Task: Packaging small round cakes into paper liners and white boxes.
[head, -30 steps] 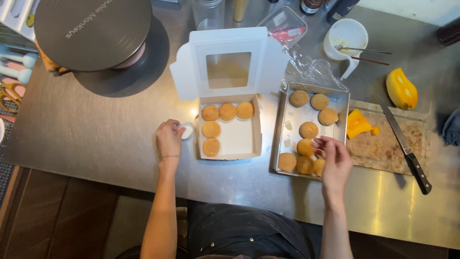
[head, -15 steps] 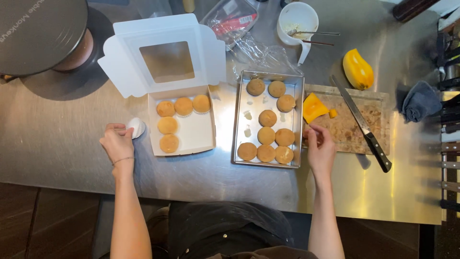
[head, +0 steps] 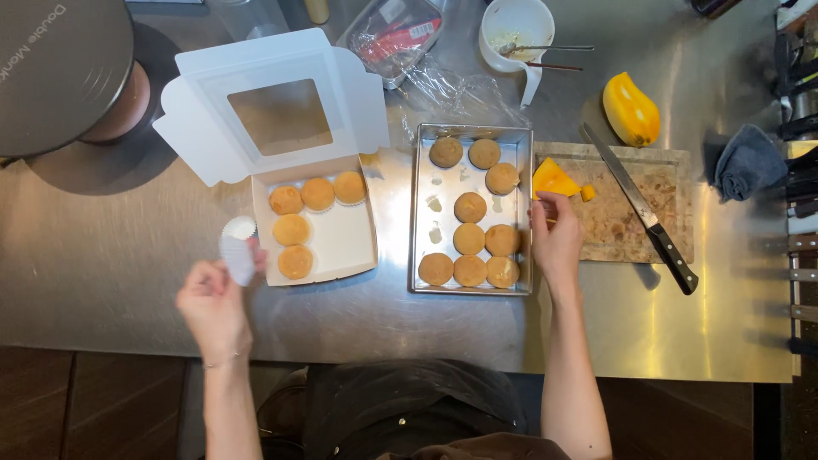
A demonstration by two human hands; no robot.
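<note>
Far left on the steel counter [head: 102, 255] there's a big dark round lid [head: 60, 72] sitting on something pinkish. Next over, my left hand [head: 213, 302] is up off the counter with the fingers pinched around a white paper baking cup [head: 238, 251], holding it just beside the left wall of the white bakery box [head: 341, 243]. Box is open, its windowed lid [head: 277, 106] flipped back, and there are five golden round pastries [head: 291, 228] in it: three along the back row, two down the left side. The right part of the box is bare.

Moving on, the metal tray [head: 426, 204] has nine more pastries [head: 469, 207], mostly packed toward its right and near edges. My right hand [head: 555, 238] rests at the tray's right rim, fingers curled in; can't really tell if they're pinching anything. Just past it is a cutting board [head: 630, 213] with an orange wedge [head: 554, 179] and a black-handled knife [head: 643, 213], then a yellow pepper half [head: 630, 109] and a grey cloth [head: 745, 160].
</note>
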